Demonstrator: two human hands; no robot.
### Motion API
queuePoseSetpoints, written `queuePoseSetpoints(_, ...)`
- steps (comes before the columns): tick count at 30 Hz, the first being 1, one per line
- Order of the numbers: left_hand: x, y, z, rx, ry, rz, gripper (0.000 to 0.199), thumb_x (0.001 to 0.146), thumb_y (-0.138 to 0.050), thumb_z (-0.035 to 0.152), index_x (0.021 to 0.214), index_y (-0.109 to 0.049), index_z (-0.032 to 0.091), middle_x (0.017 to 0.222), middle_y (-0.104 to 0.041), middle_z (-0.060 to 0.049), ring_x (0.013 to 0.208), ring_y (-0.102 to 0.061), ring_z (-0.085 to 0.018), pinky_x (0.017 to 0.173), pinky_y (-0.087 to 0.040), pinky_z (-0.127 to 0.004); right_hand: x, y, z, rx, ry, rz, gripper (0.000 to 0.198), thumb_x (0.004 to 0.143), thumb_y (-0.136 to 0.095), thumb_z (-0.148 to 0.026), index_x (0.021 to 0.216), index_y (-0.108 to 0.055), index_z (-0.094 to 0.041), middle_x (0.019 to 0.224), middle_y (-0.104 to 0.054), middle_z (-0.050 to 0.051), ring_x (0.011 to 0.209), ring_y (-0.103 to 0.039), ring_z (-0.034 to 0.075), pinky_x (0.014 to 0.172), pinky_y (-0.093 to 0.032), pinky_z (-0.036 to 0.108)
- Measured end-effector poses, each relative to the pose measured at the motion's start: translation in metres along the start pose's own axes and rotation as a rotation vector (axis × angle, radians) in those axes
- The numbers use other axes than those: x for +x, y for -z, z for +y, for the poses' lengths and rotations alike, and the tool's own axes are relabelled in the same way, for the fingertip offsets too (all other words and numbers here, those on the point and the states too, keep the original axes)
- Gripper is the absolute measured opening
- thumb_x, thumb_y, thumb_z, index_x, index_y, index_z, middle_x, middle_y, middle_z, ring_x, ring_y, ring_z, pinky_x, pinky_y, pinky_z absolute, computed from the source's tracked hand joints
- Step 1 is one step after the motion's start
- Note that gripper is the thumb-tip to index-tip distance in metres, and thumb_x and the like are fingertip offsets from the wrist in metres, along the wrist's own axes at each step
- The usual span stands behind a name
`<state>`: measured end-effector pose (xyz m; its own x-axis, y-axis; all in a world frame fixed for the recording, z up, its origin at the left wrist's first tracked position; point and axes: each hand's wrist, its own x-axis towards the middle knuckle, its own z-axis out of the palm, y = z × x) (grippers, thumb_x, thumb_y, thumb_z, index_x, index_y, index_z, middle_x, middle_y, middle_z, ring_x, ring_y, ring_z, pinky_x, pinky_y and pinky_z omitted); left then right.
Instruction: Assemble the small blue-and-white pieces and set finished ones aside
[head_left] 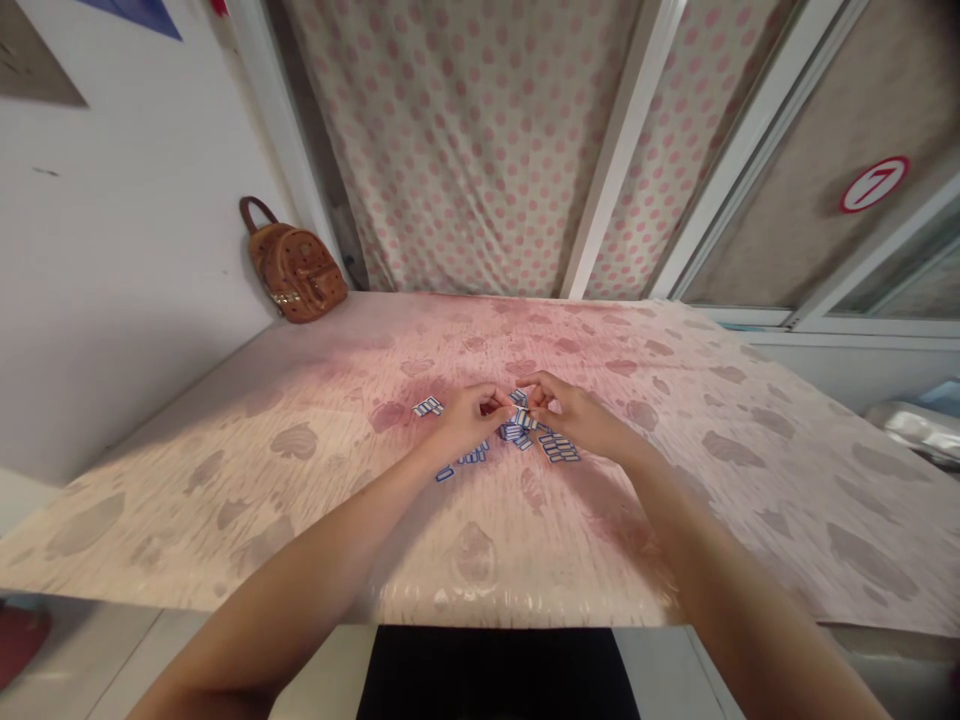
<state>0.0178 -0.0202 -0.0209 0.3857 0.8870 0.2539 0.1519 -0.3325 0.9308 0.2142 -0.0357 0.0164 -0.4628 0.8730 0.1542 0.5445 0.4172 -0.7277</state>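
Over a small heap of blue-and-white rectangular pieces [517, 434], my two hands meet near the middle of the table. With thumb and fingertips closed, my left hand [466, 418] pinches at the left side of a small white-faced piece [523, 415]. My right hand [574, 412] has its finger and thumb bent together at the right side of the same piece. More flat pieces with blue borders [559, 448] lie under and below my right hand. Other such pieces [472, 455] are below my left hand, and a small white group [428, 406] rests to its left. Printing on them is too small to read.
A patterned pink-and-cream cloth [474, 560] covers the table. In the far left corner a brown backpack [300, 272] leans by the wall. Behind the table hang dotted curtains [465, 140] and white-framed panels. A pale bundle [919, 428] sits beyond the right edge.
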Motion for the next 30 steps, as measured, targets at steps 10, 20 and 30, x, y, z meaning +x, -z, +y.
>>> queuePoseSetpoints(10,0.004,0.017,0.001,0.007,0.029,0.19,0.012,0.078,-0.064,0.028,0.075,-0.061,0.016,0.068,-0.068,-0.001,0.062,-0.064,-0.013,0.057,-0.045,-0.022,0.007,0.008,0.021,-0.123,-0.079,0.315,0.028,0.084,-0.043,-0.013,0.106,-0.06,-0.018,0.086,-0.066,0.004,0.081,-0.061,0.016,0.075,-0.045,0.027)
queuePoseSetpoints(20,0.013,0.047,-0.008,0.0,0.026,0.444,0.017,0.076,-0.067,0.032,0.079,-0.062,0.016,0.073,-0.073,-0.005,0.067,-0.068,-0.015,0.063,-0.049,-0.024,0.0,0.022,0.041,-0.445,-0.428,-0.038,0.006,0.073,-0.064,-0.023,0.074,-0.059,-0.019,0.076,-0.066,0.003,0.071,-0.06,0.016,0.059,-0.038,0.025)
queuePoseSetpoints(30,0.012,0.042,-0.015,0.097,0.045,0.404,0.016,0.076,-0.066,0.033,0.08,-0.064,0.017,0.073,-0.072,-0.004,0.065,-0.068,-0.016,0.056,-0.046,-0.022,0.0,0.018,0.035,-0.486,-0.347,-0.093,0.005,0.071,-0.06,-0.017,0.069,-0.056,-0.02,0.072,-0.063,0.003,0.067,-0.057,0.016,0.058,-0.037,0.026)
